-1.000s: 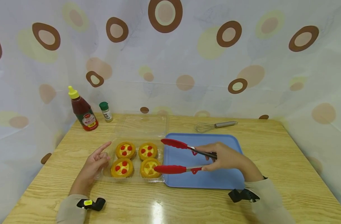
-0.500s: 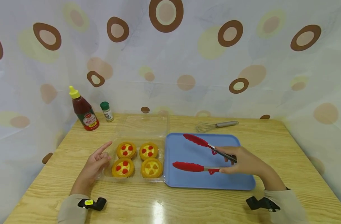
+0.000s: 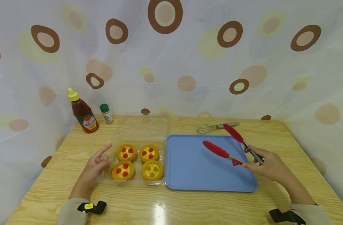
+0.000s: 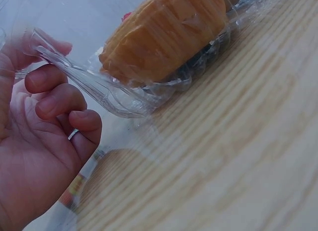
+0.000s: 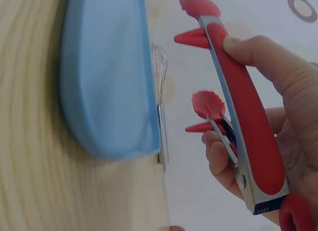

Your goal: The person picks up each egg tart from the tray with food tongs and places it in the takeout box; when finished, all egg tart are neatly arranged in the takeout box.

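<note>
My right hand (image 3: pixel 268 164) grips a pair of red-tipped tongs (image 5: pixel 246 112), thumb on one arm and fingers on the other. The tongs' arms are spread with nothing between them, over the right part of the blue tray (image 3: pixel 199 168). At the left, my left hand (image 3: pixel 95 165) pinches the rim of a clear plastic box (image 4: pixel 119 104). Inside that box lie egg tarts: a tart with yellow wedges (image 3: pixel 152 170) at the front right, and several with red dots, such as the back-left tart (image 3: pixel 126 152). The box's clear lid (image 3: pixel 144 126) is folded back.
A red sauce bottle (image 3: pixel 85 115) with a yellow cap and a green-capped shaker (image 3: pixel 106 113) stand at the back left. Behind the tray lies a whisk (image 3: pixel 217 127). A patterned curtain (image 3: pixel 171 68) hangs along the table's back and sides.
My right hand has moved right with the tongs, from over the front-right tart to the tray's right side. The tongs' tips now point more up and away. My left hand stays in place.
</note>
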Tool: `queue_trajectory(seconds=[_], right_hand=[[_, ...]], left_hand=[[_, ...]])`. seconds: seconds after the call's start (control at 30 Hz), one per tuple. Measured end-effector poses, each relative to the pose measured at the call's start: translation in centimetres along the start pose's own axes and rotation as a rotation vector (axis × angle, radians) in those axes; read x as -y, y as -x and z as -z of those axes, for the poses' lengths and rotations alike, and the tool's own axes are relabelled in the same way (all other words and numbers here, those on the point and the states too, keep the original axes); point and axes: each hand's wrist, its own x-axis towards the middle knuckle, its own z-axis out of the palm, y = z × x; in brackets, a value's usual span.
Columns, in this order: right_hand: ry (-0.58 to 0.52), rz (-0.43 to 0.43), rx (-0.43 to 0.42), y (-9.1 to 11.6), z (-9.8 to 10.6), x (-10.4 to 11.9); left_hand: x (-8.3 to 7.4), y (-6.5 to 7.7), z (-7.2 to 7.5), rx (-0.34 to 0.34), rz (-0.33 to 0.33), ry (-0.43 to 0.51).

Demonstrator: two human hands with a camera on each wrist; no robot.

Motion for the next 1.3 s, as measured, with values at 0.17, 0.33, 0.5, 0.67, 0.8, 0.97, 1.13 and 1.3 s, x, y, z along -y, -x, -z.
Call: queue_trajectory(seconds=[0.17,0.33,0.5,0.67,0.8,0.97,1.13,1.3], right_hand=[[0.019,-0.116,-0.063,0.4,0.2,-1.7],[0.04,-0.193,-0.135,0.4,-0.3,-3.5],[0.088,-0.24,-0.2,0.2,-0.5,-4.8],[0.109,-0.269,-0.234,-0.2,-0.6,-5.5],[0.085,-0.297,-0.245,-0.5,-0.8,-5.8],[0.098,-0.312,-0.291,-0.8,-1.2,-6.2],[0.073,-0.345,-0.284,-0.8,-1.4,-6.6],[0.065,-0.357,-0.257,-0.7,-1.5,-6.9]], left_hand=[[0.2,0.0,0.0,0.008,-0.007,0.005],[0.0,-0.1,0.2,0.003,-0.011,-0.003],[-0.3,-0.4,0.1,-0.014,0.005,-0.02],[-0.2,-0.5,0.1,-0.003,0.0,-0.009],[0.0,-0.3,0.1,0.011,-0.022,0.015],[0.1,-0.2,0.0,0.029,-0.034,0.022],[0.1,-0.1,0.0,0.024,-0.02,0.011],[0.2,0.0,0.1,0.02,-0.019,0.017]])
